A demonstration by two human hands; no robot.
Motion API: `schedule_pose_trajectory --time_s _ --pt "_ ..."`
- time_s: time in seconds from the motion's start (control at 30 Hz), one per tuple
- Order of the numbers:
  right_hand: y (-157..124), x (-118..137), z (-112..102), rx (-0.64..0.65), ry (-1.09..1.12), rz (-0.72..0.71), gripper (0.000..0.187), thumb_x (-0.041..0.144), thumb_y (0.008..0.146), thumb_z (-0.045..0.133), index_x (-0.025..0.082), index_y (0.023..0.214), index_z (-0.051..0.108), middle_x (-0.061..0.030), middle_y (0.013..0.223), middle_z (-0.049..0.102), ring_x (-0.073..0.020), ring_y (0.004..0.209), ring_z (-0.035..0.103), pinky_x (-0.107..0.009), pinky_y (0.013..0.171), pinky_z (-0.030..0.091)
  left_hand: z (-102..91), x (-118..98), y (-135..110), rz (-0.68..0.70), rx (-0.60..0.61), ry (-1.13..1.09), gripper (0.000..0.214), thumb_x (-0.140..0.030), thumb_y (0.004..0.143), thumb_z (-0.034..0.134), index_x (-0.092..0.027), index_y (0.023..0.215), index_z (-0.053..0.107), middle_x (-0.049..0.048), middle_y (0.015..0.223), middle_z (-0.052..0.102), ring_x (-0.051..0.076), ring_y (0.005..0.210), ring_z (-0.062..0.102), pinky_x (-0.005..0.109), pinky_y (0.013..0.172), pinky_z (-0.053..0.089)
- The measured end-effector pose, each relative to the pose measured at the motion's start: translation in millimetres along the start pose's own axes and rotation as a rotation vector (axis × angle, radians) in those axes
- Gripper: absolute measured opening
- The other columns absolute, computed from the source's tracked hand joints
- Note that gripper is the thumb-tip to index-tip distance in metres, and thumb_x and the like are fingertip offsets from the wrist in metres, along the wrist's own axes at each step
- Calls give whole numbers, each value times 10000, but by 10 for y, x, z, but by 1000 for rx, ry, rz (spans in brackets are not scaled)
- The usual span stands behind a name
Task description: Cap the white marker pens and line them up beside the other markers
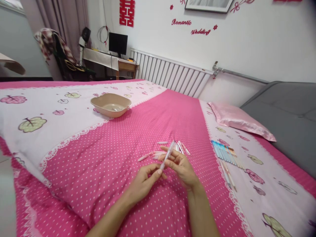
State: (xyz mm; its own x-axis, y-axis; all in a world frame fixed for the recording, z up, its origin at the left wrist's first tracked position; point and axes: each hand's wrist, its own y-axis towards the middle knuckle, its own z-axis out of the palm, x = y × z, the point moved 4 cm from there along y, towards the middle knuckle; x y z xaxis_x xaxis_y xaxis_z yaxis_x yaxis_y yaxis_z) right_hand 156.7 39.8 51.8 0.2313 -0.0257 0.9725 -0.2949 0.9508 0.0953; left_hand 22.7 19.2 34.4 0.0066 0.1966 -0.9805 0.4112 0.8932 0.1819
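Note:
Between both hands, above the pink dotted bedspread (111, 164), I hold a slim pale pink pen (168, 154), tilted with its upper end away from me. My left hand (147, 177) pinches its lower end, and my right hand (181, 166) grips it around the middle with thumb and fingers. Just beyond my hands lie several loose pens (183, 147) in pink and white, partly hidden by my fingers. Off to the right, a row of blue and brown-topped pens (225, 153) lies side by side, with a few pinkish pens (229, 176) below it.
A beige plastic basin (111, 107) with small items inside stands on the bed to the left. A pink satin pillow (239, 120) rests at the right by the grey headboard (286, 121). Behind the bed are a metal railing (170, 74) and a desk with a monitor (118, 43).

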Motion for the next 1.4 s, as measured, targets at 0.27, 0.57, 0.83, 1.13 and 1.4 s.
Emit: schedule_pose_trajectory --time_s 0.27,0.57,0.83,1.13,1.4 --pt "12 -6 -13 -40 -30 13 411 263 668 762 193 1059 656 -53 823 719 -191 862 655 -338 812 496 -24 107 24 -53 -72 -50 236 -373 777 618 -142 778 667 45 711 659 141 645 570 261 608 441" --pt "8 -21 22 -39 -82 37 349 287 650 771 187 973 687 -50 790 719 -179 766 669 -312 738 518 -18 124 24 -67 -138 -56 273 -373 713 670 -148 622 545 -24 574 530 80 516 458 211 508 381" --pt "7 -17 34 -27 -92 41 327 276 658 765 189 962 683 -44 797 722 -176 759 674 -318 743 528 -27 110 6 -91 -188 5 238 -327 700 680 -147 609 553 -22 559 541 85 505 465 222 513 390" --pt "34 -54 41 -49 -109 26 362 305 670 753 183 999 663 -73 860 713 -205 846 663 -354 779 521 -45 144 -2 -96 -213 3 208 -354 734 664 -146 741 659 44 685 662 149 621 592 275 599 473" --pt "57 -103 76 -93 -183 -25 426 281 633 782 218 1012 598 -57 1041 637 -187 968 606 -355 876 477 -199 61 4 -54 -341 -131 276 -385 824 563 -189 969 693 73 965 672 187 880 606 329 803 475"
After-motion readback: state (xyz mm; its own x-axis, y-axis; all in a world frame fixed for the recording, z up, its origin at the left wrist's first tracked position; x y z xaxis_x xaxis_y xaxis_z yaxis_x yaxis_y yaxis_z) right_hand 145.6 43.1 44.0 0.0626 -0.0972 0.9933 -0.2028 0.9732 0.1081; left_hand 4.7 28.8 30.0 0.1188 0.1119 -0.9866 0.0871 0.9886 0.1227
